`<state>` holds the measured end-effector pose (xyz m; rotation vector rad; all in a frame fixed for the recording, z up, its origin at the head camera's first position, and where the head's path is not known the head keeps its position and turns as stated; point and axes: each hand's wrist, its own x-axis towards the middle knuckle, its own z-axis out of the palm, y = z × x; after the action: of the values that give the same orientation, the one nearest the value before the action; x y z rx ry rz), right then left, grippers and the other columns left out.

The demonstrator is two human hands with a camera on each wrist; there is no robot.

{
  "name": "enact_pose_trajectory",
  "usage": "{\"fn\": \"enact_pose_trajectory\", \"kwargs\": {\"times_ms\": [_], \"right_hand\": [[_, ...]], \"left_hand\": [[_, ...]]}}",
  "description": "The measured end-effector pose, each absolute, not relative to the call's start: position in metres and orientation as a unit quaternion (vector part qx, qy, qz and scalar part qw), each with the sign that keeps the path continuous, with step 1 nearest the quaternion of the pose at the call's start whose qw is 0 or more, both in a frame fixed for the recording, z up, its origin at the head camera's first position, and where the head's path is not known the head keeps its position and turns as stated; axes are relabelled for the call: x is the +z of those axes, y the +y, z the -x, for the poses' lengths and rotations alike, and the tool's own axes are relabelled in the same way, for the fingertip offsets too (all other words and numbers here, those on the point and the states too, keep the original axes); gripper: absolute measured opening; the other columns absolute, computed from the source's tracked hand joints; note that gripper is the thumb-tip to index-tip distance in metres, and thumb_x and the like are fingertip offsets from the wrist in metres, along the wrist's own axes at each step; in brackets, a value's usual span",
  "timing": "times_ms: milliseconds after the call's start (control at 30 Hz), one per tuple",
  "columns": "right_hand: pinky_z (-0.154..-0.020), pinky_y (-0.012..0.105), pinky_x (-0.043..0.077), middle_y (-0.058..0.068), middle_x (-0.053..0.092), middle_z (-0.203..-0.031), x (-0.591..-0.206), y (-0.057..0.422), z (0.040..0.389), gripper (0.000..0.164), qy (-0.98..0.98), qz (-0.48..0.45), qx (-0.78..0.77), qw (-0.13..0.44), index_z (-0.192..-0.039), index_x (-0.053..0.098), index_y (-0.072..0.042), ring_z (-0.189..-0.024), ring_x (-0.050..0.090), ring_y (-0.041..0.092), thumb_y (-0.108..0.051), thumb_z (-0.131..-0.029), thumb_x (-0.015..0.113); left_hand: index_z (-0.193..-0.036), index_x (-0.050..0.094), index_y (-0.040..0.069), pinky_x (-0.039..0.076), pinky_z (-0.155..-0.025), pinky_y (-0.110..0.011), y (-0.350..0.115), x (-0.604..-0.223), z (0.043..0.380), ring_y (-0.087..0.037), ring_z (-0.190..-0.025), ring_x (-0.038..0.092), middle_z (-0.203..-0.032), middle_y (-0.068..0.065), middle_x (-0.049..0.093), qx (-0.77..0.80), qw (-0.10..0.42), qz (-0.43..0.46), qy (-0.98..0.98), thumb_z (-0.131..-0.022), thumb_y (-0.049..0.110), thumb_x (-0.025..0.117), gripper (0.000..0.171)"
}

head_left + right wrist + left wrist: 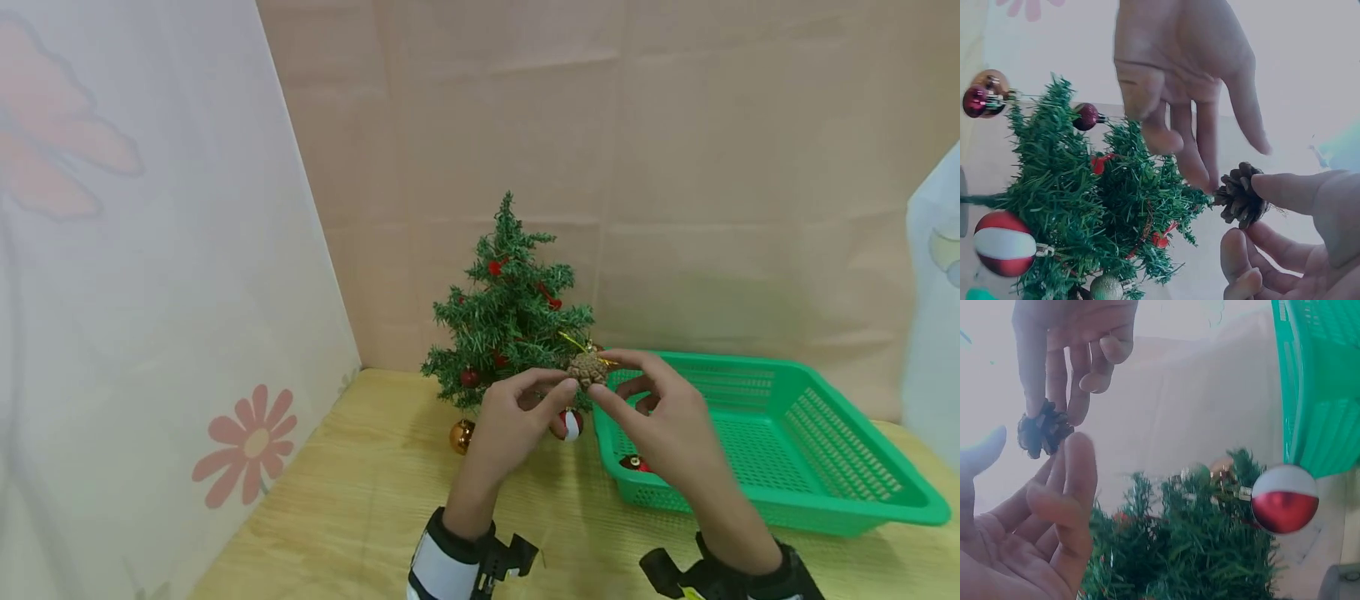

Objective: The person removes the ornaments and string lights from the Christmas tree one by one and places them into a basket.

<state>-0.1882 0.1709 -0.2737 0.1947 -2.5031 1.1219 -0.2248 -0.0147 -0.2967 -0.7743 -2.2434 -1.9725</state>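
A brown pine cone (587,369) with a gold string is held up in front of the small green Christmas tree (510,308). My right hand (663,408) pinches the pine cone between thumb and fingers. The left hand (517,417) is just left of it, and in the right wrist view a fingertip of that hand meets the cone's side while its thumb stands apart. Several ornaments hang on the tree, among them a red-and-white ball (1005,244), a dark red ball (470,377) and red bows (1160,239).
A green plastic basket (817,508) stands right of the tree, with a small red ornament (636,463) inside near its left end. A gold ball (462,436) is at the tree's lower left. A white flowered sheet (150,333) rises on the left, and a beige backdrop behind.
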Motion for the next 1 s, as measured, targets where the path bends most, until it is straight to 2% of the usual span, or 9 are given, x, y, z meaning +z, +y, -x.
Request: {"fn": "enact_pose_trajectory", "kwargs": {"times_ms": [67, 233, 267, 467, 533, 733, 833, 1000], "right_hand": [[-0.063, 0.027, 0.048, 0.006, 0.067, -0.107, -0.273, 0.175, 0.184, 0.046, -0.893, -0.069, 0.403, 0.189, -0.137, 0.056, -0.028, -0.080, 0.059, 0.014, -0.044, -0.094, 0.066], [-0.057, 0.027, 0.045, 0.006, 0.069, -0.102, -0.270, 0.177, 0.180, 0.045, -0.903, -0.069, 0.384, 0.179, -0.135, 0.057, -0.031, -0.073, 0.057, 0.013, -0.046, -0.094, 0.066], [-0.055, 0.027, 0.045, 0.005, 0.070, -0.102, -0.270, 0.176, 0.180, 0.046, -0.907, -0.070, 0.377, 0.173, -0.135, 0.056, -0.030, -0.070, 0.056, 0.013, -0.047, -0.094, 0.066], [-0.048, 0.028, 0.044, 0.004, 0.071, -0.104, -0.273, 0.175, 0.180, 0.052, -0.921, -0.093, 0.347, 0.153, -0.136, 0.055, -0.025, -0.053, 0.050, 0.011, -0.050, -0.093, 0.066], [-0.051, 0.027, 0.043, 0.003, 0.070, -0.108, -0.273, 0.177, 0.179, 0.049, -0.921, -0.111, 0.336, 0.165, -0.136, 0.056, -0.025, -0.057, 0.051, 0.011, -0.047, -0.093, 0.067], [-0.070, 0.028, 0.044, -0.007, 0.063, -0.121, -0.270, 0.186, 0.175, 0.039, -0.910, -0.147, 0.314, 0.227, -0.134, 0.060, -0.029, -0.090, 0.051, 0.010, -0.036, -0.095, 0.067], [-0.071, 0.028, 0.044, -0.008, 0.063, -0.118, -0.269, 0.188, 0.174, 0.036, -0.907, -0.139, 0.315, 0.242, -0.132, 0.061, -0.028, -0.090, 0.052, 0.011, -0.037, -0.097, 0.065], [-0.070, 0.026, 0.042, -0.009, 0.065, -0.106, -0.269, 0.188, 0.173, 0.029, -0.906, -0.134, 0.308, 0.257, -0.122, 0.067, -0.028, -0.084, 0.050, 0.010, -0.040, -0.095, 0.066]], "left_hand": [[-0.123, 0.069, 0.017, 0.051, -0.062, -0.024, -0.011, -0.294, 0.223, -0.014, -0.067, 0.070, -0.099, -0.014, 0.073, -0.639, 0.016, 0.256, -0.725, -0.096, 0.038, 0.066, 0.035], [-0.133, 0.062, 0.018, 0.055, -0.066, -0.030, -0.005, -0.294, 0.221, -0.021, -0.076, 0.073, -0.114, -0.004, 0.071, -0.635, 0.015, 0.246, -0.732, -0.095, 0.035, 0.068, 0.042], [-0.135, 0.061, 0.018, 0.055, -0.065, -0.030, -0.005, -0.295, 0.221, -0.018, -0.076, 0.073, -0.115, -0.003, 0.071, -0.632, 0.018, 0.242, -0.736, -0.094, 0.035, 0.068, 0.044], [-0.135, 0.061, 0.015, 0.055, -0.064, -0.028, -0.006, -0.301, 0.220, -0.015, -0.077, 0.073, -0.118, -0.005, 0.071, -0.626, 0.026, 0.231, -0.744, -0.093, 0.035, 0.070, 0.047], [-0.134, 0.062, 0.015, 0.055, -0.064, -0.027, -0.006, -0.301, 0.220, -0.013, -0.077, 0.073, -0.119, -0.005, 0.071, -0.623, 0.027, 0.231, -0.746, -0.093, 0.035, 0.071, 0.047], [-0.128, 0.066, 0.017, 0.053, -0.063, -0.024, -0.003, -0.300, 0.219, -0.006, -0.075, 0.069, -0.116, -0.003, 0.072, -0.573, 0.046, 0.226, -0.786, -0.090, 0.038, 0.073, 0.044], [-0.124, 0.068, 0.019, 0.050, -0.062, -0.021, -0.001, -0.300, 0.217, -0.001, -0.073, 0.064, -0.110, 0.001, 0.073, -0.525, 0.055, 0.227, -0.818, -0.088, 0.040, 0.075, 0.042], [-0.119, 0.069, 0.020, 0.048, -0.061, -0.019, 0.002, -0.301, 0.216, 0.003, -0.067, 0.058, -0.091, 0.007, 0.069, -0.480, 0.038, 0.255, -0.839, -0.088, 0.038, 0.076, 0.037]]}}
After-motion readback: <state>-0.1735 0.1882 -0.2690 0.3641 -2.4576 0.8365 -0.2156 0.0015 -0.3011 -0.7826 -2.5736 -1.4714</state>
